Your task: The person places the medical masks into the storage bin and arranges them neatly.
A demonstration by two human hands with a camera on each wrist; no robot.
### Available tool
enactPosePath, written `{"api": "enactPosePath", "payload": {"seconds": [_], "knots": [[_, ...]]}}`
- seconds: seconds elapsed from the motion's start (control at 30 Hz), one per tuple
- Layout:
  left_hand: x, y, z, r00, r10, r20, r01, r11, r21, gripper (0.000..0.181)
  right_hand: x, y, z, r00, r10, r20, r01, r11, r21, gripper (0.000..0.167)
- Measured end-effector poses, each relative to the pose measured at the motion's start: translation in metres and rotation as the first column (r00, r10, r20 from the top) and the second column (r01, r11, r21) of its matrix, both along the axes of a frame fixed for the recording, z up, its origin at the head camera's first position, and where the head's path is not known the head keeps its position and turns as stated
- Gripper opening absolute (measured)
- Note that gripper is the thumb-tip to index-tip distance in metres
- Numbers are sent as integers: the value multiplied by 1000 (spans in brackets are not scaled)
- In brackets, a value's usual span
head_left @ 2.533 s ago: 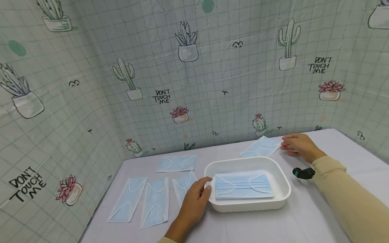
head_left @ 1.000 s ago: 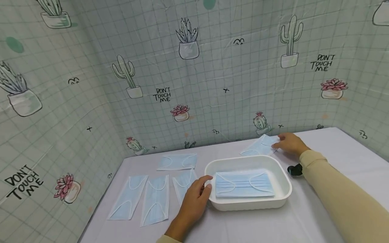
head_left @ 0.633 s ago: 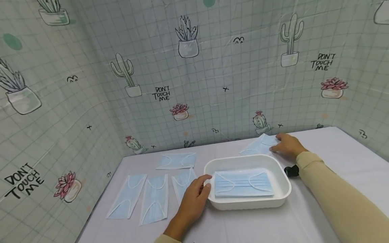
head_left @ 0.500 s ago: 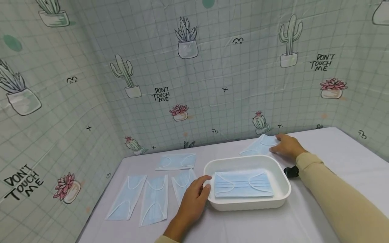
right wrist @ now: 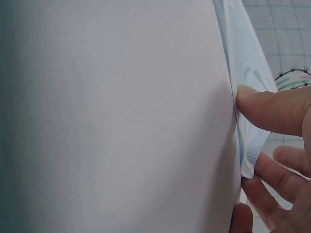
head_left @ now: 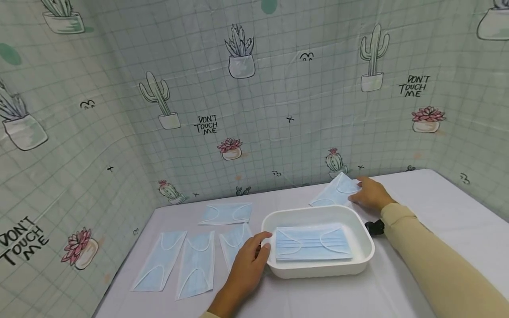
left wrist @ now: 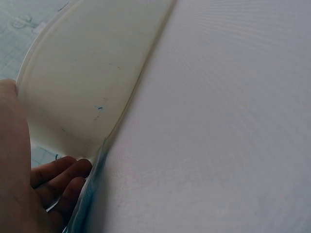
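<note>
In the head view my right hand (head_left: 370, 193) pinches the right edge of a light-blue face mask (head_left: 332, 191) lying behind the tray. The right wrist view shows the thumb (right wrist: 272, 109) on the near face of that mask (right wrist: 250, 73), other fingers at its lower corner. My left hand (head_left: 245, 265) holds the left rim of a white plastic tray (head_left: 318, 270); thumb and index finger are at the rim. In the left wrist view curled fingers (left wrist: 63, 179) lie by the tray's wall (left wrist: 82, 73). Inside the tray lies a flat stack of masks (head_left: 314, 251) with white ear loops.
Several masks lie left of the tray: one crosswise (head_left: 226, 213), two lengthwise, and one (head_left: 232, 238) partly behind my left hand. A small black object (head_left: 374, 227) shows beside my right sleeve. A cactus-print cloth (head_left: 278, 88) hangs behind the white-covered table (head_left: 417, 194).
My right hand has moved left from beside the rear mask onto its right edge. That mask's far corner now stands slightly higher. The left hand keeps its place at the tray.
</note>
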State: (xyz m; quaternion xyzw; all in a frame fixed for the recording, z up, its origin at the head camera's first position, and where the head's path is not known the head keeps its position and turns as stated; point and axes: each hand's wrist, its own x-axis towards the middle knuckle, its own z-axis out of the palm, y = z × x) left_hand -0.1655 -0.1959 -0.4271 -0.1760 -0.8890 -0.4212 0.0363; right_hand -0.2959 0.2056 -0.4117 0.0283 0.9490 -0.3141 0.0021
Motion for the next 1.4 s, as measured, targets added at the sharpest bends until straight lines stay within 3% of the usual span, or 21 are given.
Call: {"api": "enactPosePath", "payload": {"seconds": [0.27,0.63,1.07,1.13,1.3,1.4], "knots": [[-1,-1,-2,1000,-4,1,4,1000,12,35,-1,-2,1,1000,-24,-8,24,1000,4,88],[-1,1,0,1000,0,-6,0,1000,12,35,-4,4,-3,994,-17,-105,25,996,83,86],[-1,0,1,1000,-9,10,9,1000,27,36,-4,4,-4,998,-16,-58,21,996,91,78],[-1,-1,0,1000,-9,16,9,1000,27,36,-4,5,-4,998,-11,-63,17,996,92,69],[0,-1,0,1000,-4,15,3,1000,20,35,-1,12,-5,994,8,-108,0,998,69,28],[2,-1,-1,1000,3,21,-4,1000,15,35,4,15,-7,994,12,-112,-8,999,37,25]]}}
